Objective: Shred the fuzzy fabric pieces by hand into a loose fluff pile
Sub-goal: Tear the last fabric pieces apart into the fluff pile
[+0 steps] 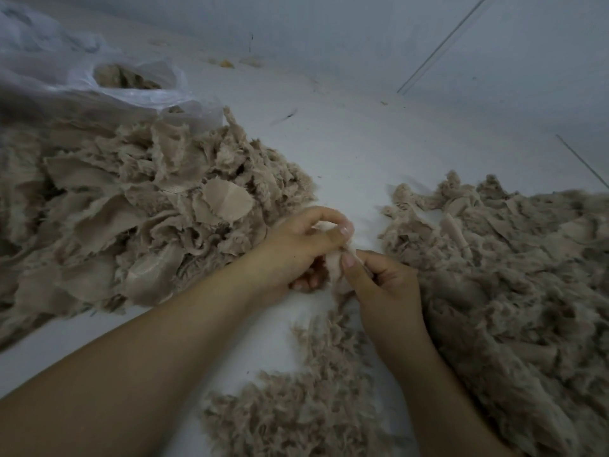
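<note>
While both hands work at the middle, places below are given from the scrap.
Scrap: one pale fuzzy scrap (336, 263) held between the hands, just above the floor.
Left hand (306, 245): thumb and fingers pinch the scrap's upper end.
Right hand (384, 285): thumb and curled fingers grip its lower part.
Bag: one clear plastic bag (108, 84), far up-left of the scrap, holding tan fabric.
Piles: three; a heap (141, 209) of fabric pieces left, a shredded pile (514, 275) right, fluff (313, 400) below.
Surface: white floor (346, 150), with specks of lint.
Room: pale wall (362, 28) beyond.
</note>
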